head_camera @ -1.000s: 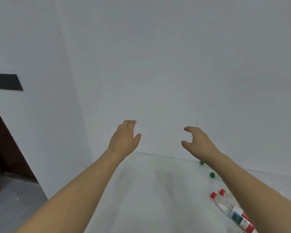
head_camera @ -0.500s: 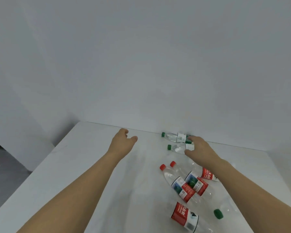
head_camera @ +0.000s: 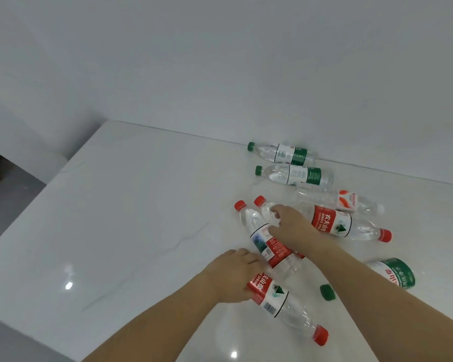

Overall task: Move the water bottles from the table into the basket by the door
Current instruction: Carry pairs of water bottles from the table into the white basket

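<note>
Several clear water bottles lie on the white table [head_camera: 131, 231]. My left hand [head_camera: 233, 276] grips the base end of the nearest red-label bottle [head_camera: 275, 299], whose red cap points toward me. My right hand [head_camera: 292, 227] lies over two red-capped bottles [head_camera: 256, 231] side by side, fingers curled on the shoulder of the right one. All bottles still rest on the table. Beyond lie another red-label bottle [head_camera: 335, 226], an orange-label bottle [head_camera: 347, 201] and two green-capped bottles [head_camera: 285, 154] [head_camera: 298, 176]. The basket is out of view.
A green-label bottle [head_camera: 396, 275] lies at the right behind my right forearm, with a green cap [head_camera: 327, 292] near it. A white wall runs along the table's back edge. Dark floor [head_camera: 3, 194] shows past the table's left edge.
The view has swung down from the wall onto the table. Both hands dropped from mid-air: the right pulled back from the green-capped bottles onto the red-capped pair, the left reached the nearest bottle.
</note>
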`<state>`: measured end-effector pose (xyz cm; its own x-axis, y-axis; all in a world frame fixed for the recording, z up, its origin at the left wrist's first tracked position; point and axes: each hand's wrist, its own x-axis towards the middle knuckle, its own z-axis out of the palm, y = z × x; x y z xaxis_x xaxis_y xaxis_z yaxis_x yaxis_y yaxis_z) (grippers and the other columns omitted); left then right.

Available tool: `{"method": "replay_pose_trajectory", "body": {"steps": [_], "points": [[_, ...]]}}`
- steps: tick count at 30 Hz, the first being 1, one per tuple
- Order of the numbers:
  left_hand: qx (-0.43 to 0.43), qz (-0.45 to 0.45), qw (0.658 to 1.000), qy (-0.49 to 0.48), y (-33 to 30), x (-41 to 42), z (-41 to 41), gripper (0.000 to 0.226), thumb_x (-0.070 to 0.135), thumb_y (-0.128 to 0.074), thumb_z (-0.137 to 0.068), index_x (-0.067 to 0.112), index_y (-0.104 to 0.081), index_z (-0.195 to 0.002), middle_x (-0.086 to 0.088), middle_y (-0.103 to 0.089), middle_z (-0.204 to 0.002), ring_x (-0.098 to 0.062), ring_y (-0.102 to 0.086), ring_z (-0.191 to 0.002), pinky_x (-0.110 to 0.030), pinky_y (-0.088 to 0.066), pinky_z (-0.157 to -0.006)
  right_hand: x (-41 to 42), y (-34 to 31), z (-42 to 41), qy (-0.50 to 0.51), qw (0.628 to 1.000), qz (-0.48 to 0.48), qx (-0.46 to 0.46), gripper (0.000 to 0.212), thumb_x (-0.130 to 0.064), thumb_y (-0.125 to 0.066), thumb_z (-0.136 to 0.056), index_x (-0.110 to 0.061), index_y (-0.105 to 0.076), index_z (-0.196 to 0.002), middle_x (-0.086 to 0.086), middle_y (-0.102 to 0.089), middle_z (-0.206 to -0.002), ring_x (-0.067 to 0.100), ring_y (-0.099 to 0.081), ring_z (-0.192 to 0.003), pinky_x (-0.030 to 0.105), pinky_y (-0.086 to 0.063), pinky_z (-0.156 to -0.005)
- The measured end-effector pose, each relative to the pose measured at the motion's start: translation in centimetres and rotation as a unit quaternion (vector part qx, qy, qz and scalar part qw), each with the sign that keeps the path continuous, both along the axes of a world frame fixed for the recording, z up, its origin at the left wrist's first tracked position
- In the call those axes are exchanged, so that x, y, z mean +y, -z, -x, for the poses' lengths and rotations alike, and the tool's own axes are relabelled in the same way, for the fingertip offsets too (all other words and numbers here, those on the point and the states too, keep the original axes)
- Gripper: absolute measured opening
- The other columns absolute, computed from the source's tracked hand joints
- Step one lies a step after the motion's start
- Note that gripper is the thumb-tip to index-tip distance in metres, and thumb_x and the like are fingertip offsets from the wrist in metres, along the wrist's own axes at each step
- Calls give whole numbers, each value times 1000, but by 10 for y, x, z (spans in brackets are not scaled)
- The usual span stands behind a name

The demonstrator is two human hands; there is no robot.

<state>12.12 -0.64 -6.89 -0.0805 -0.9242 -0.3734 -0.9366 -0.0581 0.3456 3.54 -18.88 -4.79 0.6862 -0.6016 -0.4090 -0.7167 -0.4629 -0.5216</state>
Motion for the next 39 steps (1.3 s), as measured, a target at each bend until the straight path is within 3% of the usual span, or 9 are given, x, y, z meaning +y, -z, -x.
{"method": "replay_pose_trajectory", "body": {"steps": [4,7,11,16,21,25,30,36,39], "points": [[-112,-6,991,75,25,9,8,71,39,-67,-86,20,-36,-147,-6,-45,-145,-27,-41,-128,-41,-27,-114,10,19,-15,-39,999,0,19,54,-20,-60,-84,-14,-44,-136,9,-56,-126,23,-56,-103,33,-48,-84],[-178,-68,981,38,26,17,2,73,37,-73,-77,12,-41,-138,-10,-51,-133,-29,-47,-117,-40,-31,-106,18,25,-27,-91,990,90,54,46,-25,-59,-89,-8,-46,-130,14,-53,-125,29,-54,-111,35,-45,-89],[-236,-134,962,-41,25,34,-10,74,34,-73,-78,9,-37,-138,-13,-50,-131,-32,-47,-118,-43,-33,-103,31,33,-42,-117,984,116,71,37,-26,-58,-89,-7,-46,-119,12,-57,-115,25,-56,-101,27,-39,-77],[-118,-40,990,-59,40,60,-5,62,30,-62,-81,15,-41,-137,-5,-54,-124,-28,-51,-108,-35,-36,-92,41,57,-44,-74,993,44,82,60,-35,-74,-73,-8,-43,-116,9,-55,-108,23,-57,-97,31,-50,-80],[-34,-47,974,-219,24,92,-23,48,30,-67,-70,21,-51,-115,1,-59,-102,-23,-57,-91,-28,-39,-70,42,50,-42,-9,999,-24,44,72,-37,-77,-66,-11,-37,-121,4,-52,-102,22,-56,-90,33,-51,-73],[40,13,926,-376,-32,112,-48,49,34,-71,-63,30,-51,-107,10,-59,-93,-14,-57,-83,-28,-49,-66,43,-6,-47,78,989,-97,-84,72,-30,-80,-62,-16,-37,-118,2,-56,-95,20,-61,-83,31,-48,-60],[87,148,874,-455,-139,117,-65,49,32,-72,-59,41,-47,-99,15,-60,-87,-10,-60,-77,-24,-47,-58,47,-139,-64,116,943,-129,-283,65,-28,-83,-60,-23,-42,-110,0,-59,-93,16,-61,-78,28,-46,-57],[233,351,737,-529,-266,134,-81,45,25,-74,-59,34,-53,-98,9,-69,-79,-6,-65,-59,-19,-50,-49,86,-308,-80,97,870,-152,-459,59,-35,-83,-61,-27,-49,-109,-2,-64,-96,17,-67,-81,29,-50,-59],[279,450,677,-511,-333,150,-98,47,20,-74,-60,30,-54,-101,5,-70,-86,-3,-67,-68,-19,-53,-58,125,-374,-89,81,833,-171,-520,50,-39,-83,-63,-28,-55,-103,-1,-69,-94,19,-71,-77,34,-57,-65]]}}
